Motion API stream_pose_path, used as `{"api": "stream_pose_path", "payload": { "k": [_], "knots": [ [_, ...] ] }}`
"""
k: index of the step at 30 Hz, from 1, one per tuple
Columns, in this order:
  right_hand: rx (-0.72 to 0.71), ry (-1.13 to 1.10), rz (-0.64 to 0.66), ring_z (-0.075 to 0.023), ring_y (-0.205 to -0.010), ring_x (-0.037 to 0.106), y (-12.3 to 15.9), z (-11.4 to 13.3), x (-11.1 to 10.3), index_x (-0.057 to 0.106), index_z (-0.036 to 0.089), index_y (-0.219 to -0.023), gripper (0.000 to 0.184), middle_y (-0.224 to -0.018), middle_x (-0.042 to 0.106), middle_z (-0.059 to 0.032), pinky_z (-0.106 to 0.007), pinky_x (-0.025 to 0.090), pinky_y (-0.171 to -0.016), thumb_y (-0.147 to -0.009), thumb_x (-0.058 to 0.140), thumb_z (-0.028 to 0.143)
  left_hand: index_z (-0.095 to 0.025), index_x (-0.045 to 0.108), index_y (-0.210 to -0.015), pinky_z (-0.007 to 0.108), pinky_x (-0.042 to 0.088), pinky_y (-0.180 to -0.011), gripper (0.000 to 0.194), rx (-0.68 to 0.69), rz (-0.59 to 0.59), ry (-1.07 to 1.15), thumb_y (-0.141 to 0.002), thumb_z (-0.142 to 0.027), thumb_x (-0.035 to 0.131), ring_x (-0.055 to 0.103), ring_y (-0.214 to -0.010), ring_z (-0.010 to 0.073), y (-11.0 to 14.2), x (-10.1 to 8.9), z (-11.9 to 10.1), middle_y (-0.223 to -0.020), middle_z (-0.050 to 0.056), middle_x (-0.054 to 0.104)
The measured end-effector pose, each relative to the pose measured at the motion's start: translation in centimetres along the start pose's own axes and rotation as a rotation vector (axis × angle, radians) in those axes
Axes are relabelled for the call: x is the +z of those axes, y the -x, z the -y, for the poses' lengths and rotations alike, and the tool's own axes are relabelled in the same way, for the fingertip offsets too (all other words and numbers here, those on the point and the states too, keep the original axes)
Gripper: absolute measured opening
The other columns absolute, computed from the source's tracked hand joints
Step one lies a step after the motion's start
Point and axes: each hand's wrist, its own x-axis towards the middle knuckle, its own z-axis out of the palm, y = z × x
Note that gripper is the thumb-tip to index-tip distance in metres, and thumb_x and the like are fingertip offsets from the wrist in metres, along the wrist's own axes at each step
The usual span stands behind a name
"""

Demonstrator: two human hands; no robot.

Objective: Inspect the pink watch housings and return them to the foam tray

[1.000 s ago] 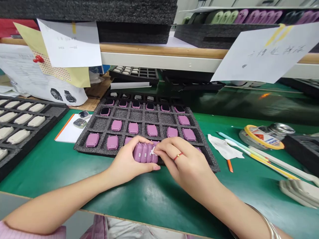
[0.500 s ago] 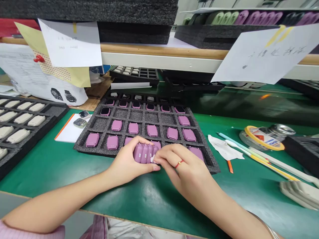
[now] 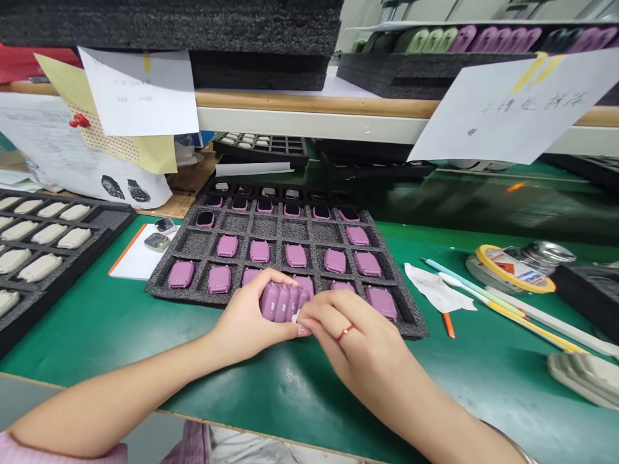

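Four mauve watch cases (image 3: pixel 283 302) stand on edge, pressed together side by side in a tight stack, held just above the near edge of the foam tray (image 3: pixel 416 330). Their faces are matte, with small pale marks along the visible sides. My left hand (image 3: pixel 246 317) is curled closed around the stack, fingers over the top and thumb side beneath. My right hand (image 3: pixel 353 338) is nearly closed, its fingertips (image 3: pixel 309 310) pinching a small white bit (image 3: pixel 296 316) at the stack's right end. What that bit is, I cannot tell.

The dark grey foam tray lies on the green worktop (image 3: pixel 309 393), divided into a grid of compartments. Loose mauve cases (image 3: pixel 260 251) sit singly in its two nearest rows, some partly hidden behind my hands. The far rows hold dark-faced watch bodies (image 3: pixel 239 203), and several compartments between are bare.

To the left, a second foam tray (image 3: pixel 113 218) holds rows of cream cases (image 3: pixel 41 267). Just beside it, two watch bodies (image 3: pixel 157 242) lie on a white sheet (image 3: pixel 130 264). To the right lie a crumpled tissue (image 3: pixel 438 288) and a roll of yellow-edged tape (image 3: pixel 515 270).
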Motion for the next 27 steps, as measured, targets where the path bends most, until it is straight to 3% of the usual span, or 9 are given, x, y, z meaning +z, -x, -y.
{"api": "stream_pose_path", "payload": {
  "k": [8, 14, 18, 23, 27],
  "knots": [
    [-0.054, 0.002, -0.115, -0.0181, -0.081, 0.065, -0.7, -0.6, -0.2, 0.064, 0.017, -0.097, 0.013, -0.089, 0.069, -0.0076, -0.032, 0.058, -0.072, -0.097, 0.055, 0.008, -0.024, 0.059, -0.101, 0.035, 0.048, -0.089, 0.056, -0.042, -0.022, -0.006, -0.056, -0.034, 0.091, 0.064, -0.096, 0.0218, -0.1, 0.1, -0.2, -0.107, 0.001, 0.070],
    [-0.186, 0.052, 0.026, -0.0199, -0.077, 0.060, -0.7, 0.0, -0.3, 0.067, 0.012, -0.093, 0.019, -0.087, 0.070, -0.0092, -0.032, 0.054, -0.064, -0.096, 0.051, 0.004, -0.024, 0.060, -0.101, 0.033, 0.047, -0.087, 0.056, -0.030, -0.023, -0.027, -0.056, -0.034, 0.091, 0.063, -0.097, 0.0227, -0.1, 0.1, -0.1, -0.105, 0.000, 0.070],
    [-0.155, 0.033, 0.010, -0.0212, -0.082, 0.058, -0.8, -0.3, 0.0, 0.067, 0.011, -0.095, 0.018, -0.090, 0.069, -0.0113, -0.033, 0.053, -0.068, -0.095, 0.051, 0.002, -0.025, 0.059, -0.102, 0.034, 0.047, -0.087, 0.060, -0.040, -0.011, -0.047, -0.055, -0.041, 0.092, 0.063, -0.095, 0.0226, -0.2, 0.2, 0.2, -0.103, 0.000, 0.071],
    [-0.121, 0.015, 0.061, -0.0195, -0.077, 0.054, -0.4, 0.3, 0.2, 0.065, 0.014, -0.092, 0.021, -0.085, 0.066, -0.0089, -0.031, 0.050, -0.064, -0.097, 0.048, 0.004, -0.024, 0.059, -0.100, 0.035, 0.046, -0.089, 0.053, -0.047, -0.030, -0.028, -0.057, -0.035, 0.089, 0.063, -0.099, 0.0239, -0.2, 0.2, 0.1, -0.104, 0.000, 0.070],
    [-0.098, -0.003, 0.016, -0.0200, -0.080, 0.055, -0.4, 0.1, 0.6, 0.065, 0.013, -0.096, 0.021, -0.088, 0.066, -0.0103, -0.032, 0.052, -0.066, -0.094, 0.050, -0.001, -0.024, 0.059, -0.099, 0.036, 0.046, -0.091, 0.053, -0.063, -0.045, -0.024, -0.057, -0.036, 0.089, 0.063, -0.101, 0.0248, -0.3, 0.3, -0.1, -0.105, 0.001, 0.070]
  ]
}}
